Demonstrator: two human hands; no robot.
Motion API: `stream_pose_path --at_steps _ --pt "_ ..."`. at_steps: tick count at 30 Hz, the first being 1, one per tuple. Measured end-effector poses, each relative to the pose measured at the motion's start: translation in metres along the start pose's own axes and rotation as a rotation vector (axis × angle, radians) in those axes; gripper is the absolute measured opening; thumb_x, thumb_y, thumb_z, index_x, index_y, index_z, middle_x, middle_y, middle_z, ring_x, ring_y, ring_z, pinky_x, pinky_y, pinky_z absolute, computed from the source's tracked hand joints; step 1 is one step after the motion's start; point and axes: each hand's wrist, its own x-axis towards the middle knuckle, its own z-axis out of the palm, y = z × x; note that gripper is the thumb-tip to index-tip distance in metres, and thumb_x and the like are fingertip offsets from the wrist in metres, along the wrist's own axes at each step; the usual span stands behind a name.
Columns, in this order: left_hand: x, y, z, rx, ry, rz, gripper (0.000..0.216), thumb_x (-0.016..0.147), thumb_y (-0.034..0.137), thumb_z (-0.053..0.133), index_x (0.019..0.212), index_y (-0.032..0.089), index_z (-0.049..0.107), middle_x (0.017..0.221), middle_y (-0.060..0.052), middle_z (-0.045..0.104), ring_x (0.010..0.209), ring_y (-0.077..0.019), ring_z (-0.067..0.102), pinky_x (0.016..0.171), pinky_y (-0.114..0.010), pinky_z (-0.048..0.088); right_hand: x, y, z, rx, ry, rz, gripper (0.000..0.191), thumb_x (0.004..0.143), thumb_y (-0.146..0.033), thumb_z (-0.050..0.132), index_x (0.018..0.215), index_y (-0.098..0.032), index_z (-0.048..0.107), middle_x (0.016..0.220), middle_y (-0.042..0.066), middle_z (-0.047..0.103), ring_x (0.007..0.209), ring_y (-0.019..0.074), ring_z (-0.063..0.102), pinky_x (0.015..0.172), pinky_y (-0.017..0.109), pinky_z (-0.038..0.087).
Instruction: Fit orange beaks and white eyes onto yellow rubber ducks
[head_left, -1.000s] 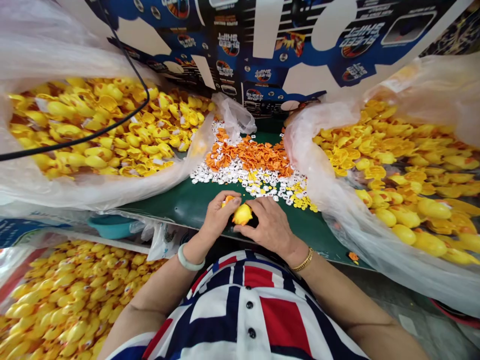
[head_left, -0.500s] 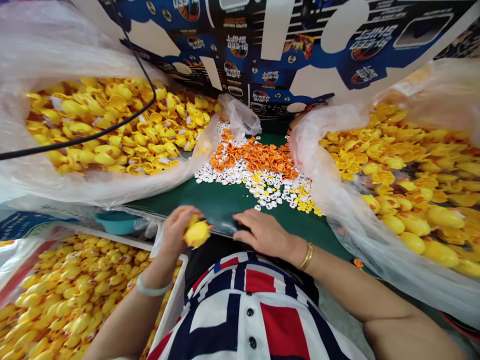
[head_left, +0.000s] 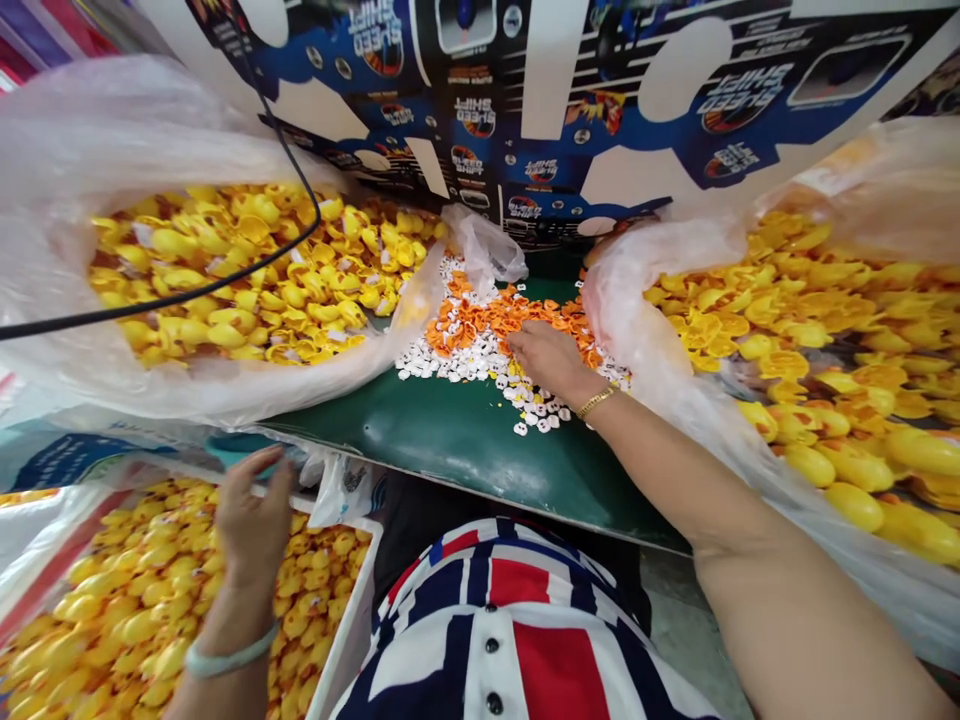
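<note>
reaching across the green board [head_left: 457,450], the right hand [head_left: 551,360] rests its curled fingertips [head_left: 516,343] on the edge of a heap of orange plastic pieces [head_left: 480,320], beside scattered white pieces [head_left: 439,360]; whether it has pinched any, i cannot tell. the left hand [head_left: 251,515], open and empty, hangs much farther off, over a white crate [head_left: 352,590] of yellow rubber ducks [head_left: 135,610].

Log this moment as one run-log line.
left-hand grip: open, empty, above white tray of yellow rubber ducks | right-hand grip: on heap of orange plastic pieces, dark green board
</note>
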Motion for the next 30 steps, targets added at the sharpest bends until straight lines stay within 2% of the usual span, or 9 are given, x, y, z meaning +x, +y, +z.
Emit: stream_pose_path --at_steps 3,6,8,11,13,16,20,25,30 --pt "-0.007 0.065 0.059 -0.312 -0.227 0.070 0.021 0.084 0.036 0.065 0.095 0.019 0.070 0.096 -0.005 0.071 0.092 -0.0201 0.065 0.088 -0.036 0.050 0.018 -0.001 0.007 -0.026 -0.045 0.012 0.033 0.099 -0.029 0.042 0.099 -0.015 0.072 0.104 0.013 0.065 0.095 0.0246 0.058 0.068 0.031 0.038" --pt "-0.009 0.120 0.104 -0.642 -0.545 -0.062 0.022 0.083 0.037 0.067 0.096 0.019 0.069 0.097 -0.005 0.072 0.085 -0.0181 0.069 0.081 -0.033 0.053 0.024 0.001 0.011 -0.018 -0.054 0.036 0.031 0.096 -0.023 0.043 0.102 -0.016 0.073 0.107 0.013 0.065 0.094 0.0247 0.058 0.068 0.031 0.039" --pt "-0.007 0.143 0.130 -0.796 -0.680 -0.173 0.026 0.080 0.039 0.070 0.094 0.017 0.068 0.094 -0.006 0.072 0.077 -0.0167 0.069 0.077 -0.032 0.054 0.023 0.003 0.009 -0.005 -0.061 0.053 0.031 0.095 -0.022 0.043 0.102 -0.018 0.073 0.106 0.011 0.065 0.094 0.0242 0.059 0.069 0.031 0.040" --pt "-0.002 0.163 0.161 -0.901 -0.736 -0.274 0.034 0.075 0.039 0.073 0.099 0.016 0.066 0.089 -0.005 0.070 0.068 -0.0139 0.067 0.068 -0.029 0.054 0.015 0.000 -0.002 0.018 -0.055 0.081 0.031 0.094 -0.025 0.044 0.104 -0.022 0.073 0.108 0.009 0.065 0.096 0.0227 0.059 0.070 0.030 0.041" --pt "0.000 0.169 0.173 -0.936 -0.725 -0.299 0.042 0.073 0.038 0.074 0.107 0.016 0.065 0.097 -0.006 0.069 0.071 -0.0140 0.067 0.065 -0.028 0.054 0.005 -0.006 -0.011 0.101 -0.053 0.086 0.028 0.092 -0.026 0.047 0.102 -0.022 0.073 0.108 0.007 0.066 0.095 0.0206 0.060 0.070 0.028 0.040" --pt "0.000 0.173 0.176 -0.985 -0.764 -0.287 0.049 0.070 0.037 0.077 0.113 0.017 0.065 0.102 -0.007 0.069 0.076 -0.0149 0.067 0.068 -0.029 0.055 -0.011 -0.018 -0.019 0.343 -0.108 0.040 0.022 0.087 -0.025 0.052 0.096 -0.022 0.073 0.097 0.002 0.070 0.084 0.0163 0.060 0.067 0.025 0.038" --pt "-0.003 0.176 0.164 -1.003 -0.845 -0.287 0.041 0.073 0.039 0.076 0.104 0.014 0.069 0.081 -0.004 0.072 0.068 -0.0149 0.066 0.071 -0.032 0.056 -0.022 -0.024 -0.020 0.563 -0.207 -0.031 0.020 0.085 -0.025 0.053 0.088 -0.019 0.072 0.077 -0.001 0.069 0.068 0.0127 0.056 0.062 0.024 0.034" --pt "-0.014 0.175 0.152 -1.002 -0.865 -0.356 0.042 0.072 0.037 0.078 0.105 0.013 0.069 0.075 -0.002 0.071 0.066 -0.0146 0.067 0.069 -0.030 0.055 -0.029 -0.036 -0.017 0.491 -0.184 0.011 0.016 0.083 -0.022 0.053 0.081 -0.020 0.069 0.080 -0.001 0.070 0.068 0.0130 0.056 0.060 0.024 0.032" --pt "-0.023 0.168 0.151 -1.029 -0.805 -0.414 0.037 0.069 0.035 0.081 0.096 0.013 0.069 0.075 -0.002 0.071 0.065 -0.0122 0.065 0.067 -0.028 0.054 -0.037 -0.052 -0.011 0.401 -0.182 0.025 0.016 0.088 -0.026 0.054 0.087 -0.022 0.069 0.089 -0.001 0.072 0.076 0.0144 0.060 0.063 0.025 0.034"
